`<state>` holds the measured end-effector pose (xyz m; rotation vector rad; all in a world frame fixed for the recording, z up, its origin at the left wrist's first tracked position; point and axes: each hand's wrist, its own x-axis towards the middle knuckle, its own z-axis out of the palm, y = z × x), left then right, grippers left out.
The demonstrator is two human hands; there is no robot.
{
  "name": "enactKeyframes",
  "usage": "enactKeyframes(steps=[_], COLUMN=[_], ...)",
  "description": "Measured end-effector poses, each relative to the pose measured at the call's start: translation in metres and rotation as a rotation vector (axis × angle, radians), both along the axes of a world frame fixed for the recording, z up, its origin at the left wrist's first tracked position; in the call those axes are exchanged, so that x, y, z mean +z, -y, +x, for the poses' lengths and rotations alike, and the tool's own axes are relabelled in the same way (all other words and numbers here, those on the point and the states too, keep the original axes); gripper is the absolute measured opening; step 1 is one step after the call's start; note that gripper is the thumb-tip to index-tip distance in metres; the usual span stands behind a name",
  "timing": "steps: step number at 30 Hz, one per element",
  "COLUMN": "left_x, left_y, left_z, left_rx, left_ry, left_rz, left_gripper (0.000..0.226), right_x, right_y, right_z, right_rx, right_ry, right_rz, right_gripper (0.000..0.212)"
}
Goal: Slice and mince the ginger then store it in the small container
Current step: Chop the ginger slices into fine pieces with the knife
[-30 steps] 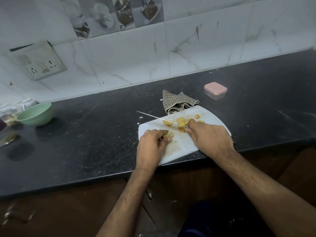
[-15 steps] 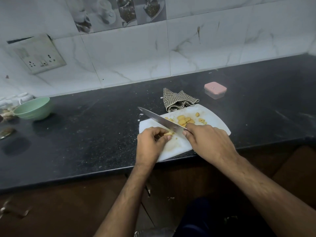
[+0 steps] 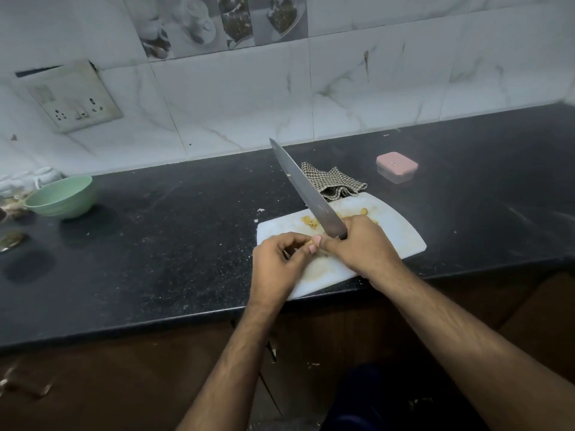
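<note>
A white cutting board (image 3: 401,234) lies at the front edge of the black counter, with yellow ginger slices (image 3: 310,222) scattered on it. My right hand (image 3: 361,247) grips the handle of a large knife (image 3: 306,191), whose blade is lifted off the board and points up and to the far left. My left hand (image 3: 277,262) hovers over the board's near left corner, its fingers curled round a small ginger piece (image 3: 310,242) beside my right thumb. The small container (image 3: 396,167), clear with a pink lid on, stands behind the board to the right.
A checked cloth (image 3: 331,184) lies crumpled just behind the board. A green bowl (image 3: 62,197) stands at the far left of the counter (image 3: 155,244), next to white cups and dark objects. Tiled wall with a socket plate (image 3: 74,98) rises behind.
The knife rose from lying flat over the slices to a raised position, tip pointing up and away. My left hand lifted slightly and brought its ginger piece towards my right thumb.
</note>
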<state>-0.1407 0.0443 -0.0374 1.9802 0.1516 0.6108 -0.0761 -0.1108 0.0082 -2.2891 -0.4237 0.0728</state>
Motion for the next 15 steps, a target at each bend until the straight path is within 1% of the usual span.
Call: enactKeyframes(steps=[3,7,9,12,15], left_x=[-0.001,-0.005,-0.005,0.002,0.011], left_y=[-0.001,-0.003,-0.006,-0.010,-0.015], left_z=[-0.001,0.001,0.002,0.004,0.013], left_rx=[0.001,0.011,-0.039,-0.134,-0.141], left_ry=[0.021,0.009,-0.013,-0.027,-0.083], left_rz=[-0.012,0.014,-0.015,-0.148,-0.170], left_gripper=[0.008,0.013,0.014,0.012,0.012], right_x=[0.000,-0.005,-0.006,-0.005,-0.001], right_y=[-0.006,-0.010,-0.009,-0.006,-0.004], right_z=[0.001,0.004,0.006,0.010,0.011], right_rx=[0.017,0.015,0.002,-0.003,0.005], right_ry=[-0.083,-0.123,-0.116,-0.093,-0.077], right_rz=[0.072,0.164,0.188,0.168,0.096], right_gripper=[0.037,0.023,0.019,0.019,0.022])
